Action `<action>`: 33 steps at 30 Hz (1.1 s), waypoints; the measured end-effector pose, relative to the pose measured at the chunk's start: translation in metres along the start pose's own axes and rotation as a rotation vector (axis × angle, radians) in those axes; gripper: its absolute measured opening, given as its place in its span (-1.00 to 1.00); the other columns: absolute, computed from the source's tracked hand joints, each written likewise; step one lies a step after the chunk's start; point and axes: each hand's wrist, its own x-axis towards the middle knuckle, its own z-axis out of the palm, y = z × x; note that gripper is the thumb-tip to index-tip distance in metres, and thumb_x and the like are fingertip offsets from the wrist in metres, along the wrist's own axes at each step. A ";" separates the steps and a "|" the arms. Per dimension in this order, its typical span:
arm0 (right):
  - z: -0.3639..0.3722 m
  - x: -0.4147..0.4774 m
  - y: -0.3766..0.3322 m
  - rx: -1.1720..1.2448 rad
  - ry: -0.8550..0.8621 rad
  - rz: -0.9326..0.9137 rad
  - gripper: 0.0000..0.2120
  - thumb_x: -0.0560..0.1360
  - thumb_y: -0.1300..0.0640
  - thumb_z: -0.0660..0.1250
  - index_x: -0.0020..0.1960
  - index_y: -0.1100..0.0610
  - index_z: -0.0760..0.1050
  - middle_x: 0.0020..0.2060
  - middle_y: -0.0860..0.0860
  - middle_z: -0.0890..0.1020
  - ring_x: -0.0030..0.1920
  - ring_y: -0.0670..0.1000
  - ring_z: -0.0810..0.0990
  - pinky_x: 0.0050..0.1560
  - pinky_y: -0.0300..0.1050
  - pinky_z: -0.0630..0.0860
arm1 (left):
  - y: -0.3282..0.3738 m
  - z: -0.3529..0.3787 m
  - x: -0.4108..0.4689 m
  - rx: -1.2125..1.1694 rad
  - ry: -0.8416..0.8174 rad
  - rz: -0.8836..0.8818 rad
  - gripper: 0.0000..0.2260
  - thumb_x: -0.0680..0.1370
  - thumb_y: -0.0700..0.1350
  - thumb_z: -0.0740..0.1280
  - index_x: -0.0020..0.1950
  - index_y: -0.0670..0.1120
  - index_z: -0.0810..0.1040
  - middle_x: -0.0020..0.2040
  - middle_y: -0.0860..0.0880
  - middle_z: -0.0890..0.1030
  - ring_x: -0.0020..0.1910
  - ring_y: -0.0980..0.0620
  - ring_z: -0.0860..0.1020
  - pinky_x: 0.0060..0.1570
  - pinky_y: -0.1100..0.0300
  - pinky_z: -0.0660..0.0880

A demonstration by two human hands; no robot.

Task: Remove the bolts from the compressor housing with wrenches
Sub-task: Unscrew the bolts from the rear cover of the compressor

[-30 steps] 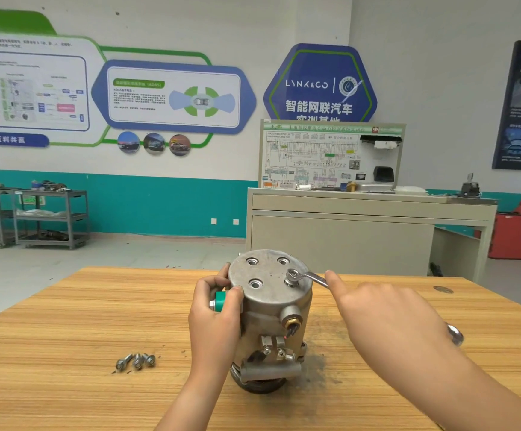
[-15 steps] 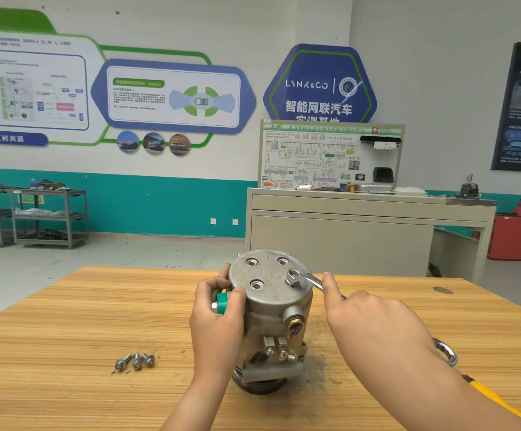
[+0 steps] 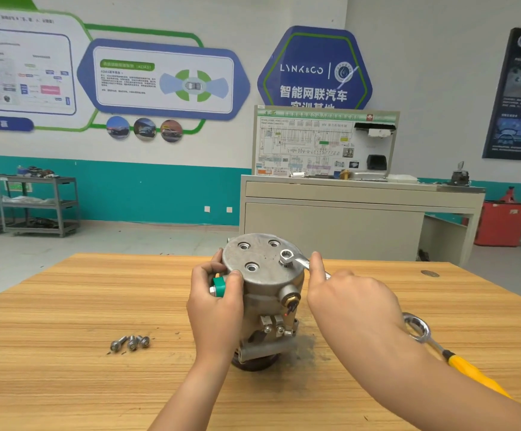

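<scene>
— As it stands on end near the middle of the wooden table (image 3: 66, 306), the compressor (image 3: 265, 303) shows me its round top plate (image 3: 264, 258), straight ahead at twelve o'clock.

— Where is the wrench?

— The wrench (image 3: 301, 261) has its ring flat on the plate at three o'clock, and the handle runs out toward four. I cannot make out a bolt head inside the ring. Three open holes (image 3: 251, 267) sit at ten, one and seven o'clock.

— And your hands?

— My right hand (image 3: 352, 300) is wrapped round the handle, the forefinger (image 3: 315, 265) stretched along it toward the ring. The wrench's other ring shows past my wrist. My left hand (image 3: 218, 303) clamps the body from nine o'clock. Its fingers curl over the plate's rim, and a green cap (image 3: 221, 286) shows between them and the thumb.

— What lies around it?

— Three bolts (image 3: 131, 342) lie close together on the table at eight o'clock, well apart from the compressor. A yellow-handled tool (image 3: 470, 374) lies at four o'clock, its thin shaft reaching the wrench's far ring; whether they touch I cannot tell. Beyond the table at twelve o'clock stands a grey cabinet (image 3: 330, 225) with a wiring board (image 3: 315, 144) on top. At ten o'clock there are grey shelf carts (image 3: 41, 206).
</scene>
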 end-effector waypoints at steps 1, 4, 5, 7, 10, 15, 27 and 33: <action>0.000 0.000 0.000 -0.009 0.012 -0.005 -0.31 0.47 0.41 0.08 0.47 0.33 -0.23 -0.34 0.07 0.27 -0.13 0.05 0.52 -0.54 -0.19 0.09 | 0.000 0.000 0.000 -0.004 -0.001 -0.002 -0.85 0.49 -0.21 0.31 -0.17 0.03 0.42 -0.04 0.18 0.61 -0.23 -0.04 0.50 -0.28 0.08 0.42; 0.001 0.001 0.008 -0.025 0.040 -0.009 -0.31 0.48 0.39 0.11 0.48 0.27 -0.20 -0.16 0.12 0.47 -0.10 0.07 0.54 -0.53 -0.19 0.09 | 0.001 0.002 0.000 -0.008 -0.013 -0.013 -0.84 0.49 -0.21 0.31 -0.17 0.03 0.42 -0.04 0.39 0.57 -0.14 -0.01 0.54 -0.19 0.03 0.47; -0.001 0.001 0.011 -0.026 0.041 -0.004 -0.31 0.48 0.38 0.11 0.49 0.26 -0.18 -0.13 0.10 0.51 -0.09 0.09 0.55 -0.52 -0.19 0.10 | 0.001 0.002 0.000 -0.004 -0.019 -0.015 -0.85 0.50 -0.21 0.31 -0.17 0.03 0.42 -0.05 0.43 0.55 -0.09 0.07 0.56 -0.12 0.02 0.48; -0.005 0.002 0.015 -0.035 0.036 0.004 -0.32 0.48 0.38 0.12 0.49 0.24 -0.14 -0.33 0.03 0.41 -0.20 0.10 0.47 -0.52 -0.18 0.10 | 0.000 0.001 0.001 -0.008 -0.033 -0.006 -0.86 0.50 -0.21 0.31 -0.15 0.02 0.43 0.00 0.43 0.53 -0.04 0.31 0.54 -0.08 0.06 0.49; -0.008 0.002 0.015 -0.076 0.027 -0.022 -0.31 0.47 0.39 0.13 0.49 0.25 -0.14 -0.40 0.02 0.31 -0.25 0.08 0.40 -0.53 -0.17 0.09 | 0.000 0.000 0.002 -0.015 -0.027 -0.007 -0.86 0.50 -0.22 0.30 -0.14 0.02 0.43 0.05 0.36 0.54 0.05 0.21 0.55 -0.05 0.01 0.48; -0.006 0.002 0.009 -0.083 0.046 -0.043 -0.32 0.48 0.39 0.10 0.48 0.28 -0.19 -0.30 0.06 0.32 -0.13 0.07 0.51 -0.53 -0.17 0.07 | 0.002 -0.001 0.003 -0.037 -0.042 -0.006 -0.85 0.50 -0.21 0.30 -0.16 0.04 0.43 -0.04 0.40 0.54 0.11 -0.02 0.56 -0.03 -0.09 0.50; -0.005 0.006 0.037 -0.181 0.105 -0.031 -0.32 0.49 0.30 0.05 0.49 -0.05 -0.16 -0.46 -0.07 0.26 -0.50 -0.03 0.18 -0.52 -0.15 0.05 | -0.002 -0.002 0.003 -0.035 -0.049 0.005 -0.86 0.50 -0.21 0.30 -0.15 0.02 0.43 -0.04 0.41 0.55 -0.06 0.34 0.53 -0.17 0.10 0.48; 0.000 0.012 0.048 -0.221 0.161 -0.054 -0.31 0.52 0.28 0.07 0.48 -0.10 -0.22 -0.43 -0.07 0.32 -0.50 -0.03 0.25 -0.54 -0.16 0.13 | 0.001 -0.004 0.002 -0.044 -0.042 -0.013 -0.85 0.50 -0.21 0.30 -0.16 0.04 0.43 -0.07 0.38 0.55 0.05 0.04 0.56 -0.09 -0.03 0.49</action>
